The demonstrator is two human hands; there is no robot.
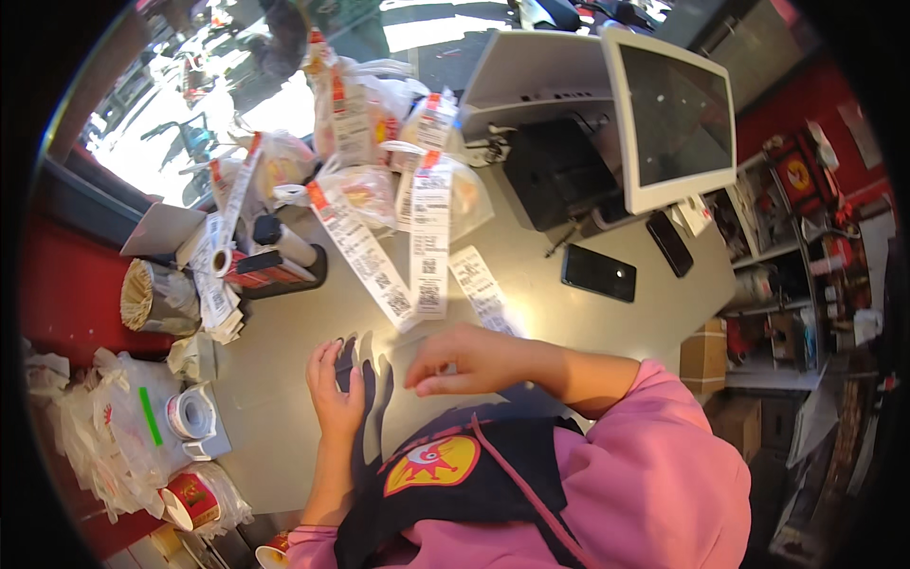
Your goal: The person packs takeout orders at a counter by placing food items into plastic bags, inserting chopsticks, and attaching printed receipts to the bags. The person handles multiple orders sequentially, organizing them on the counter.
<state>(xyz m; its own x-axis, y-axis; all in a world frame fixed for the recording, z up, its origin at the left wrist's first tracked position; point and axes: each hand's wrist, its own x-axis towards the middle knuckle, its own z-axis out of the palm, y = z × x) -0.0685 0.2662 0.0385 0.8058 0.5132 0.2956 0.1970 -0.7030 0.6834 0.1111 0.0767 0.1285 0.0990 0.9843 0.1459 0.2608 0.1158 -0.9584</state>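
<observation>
- The left hand (336, 389) lies flat on the grey counter (588, 332) near its front edge, fingers spread, holding nothing.
- The right hand (469, 360) hovers beside it, fingers loosely curled and empty, just short of a paper receipt strip (483, 296).
- That strip lies mid-counter; it looks light, limp and tearable, best pinched at its near end.
- Bagged orders (379, 142) crowd the far edge.

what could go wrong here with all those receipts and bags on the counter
1. The long receipts hang loose off the packed bags and overlap, so one could be read against the wrong bag.
2. The right hand hovers beside a loose receipt slip; a sweep might push it off.
3. The black phone lies flat near the counter's far side and could get knocked.
</observation>
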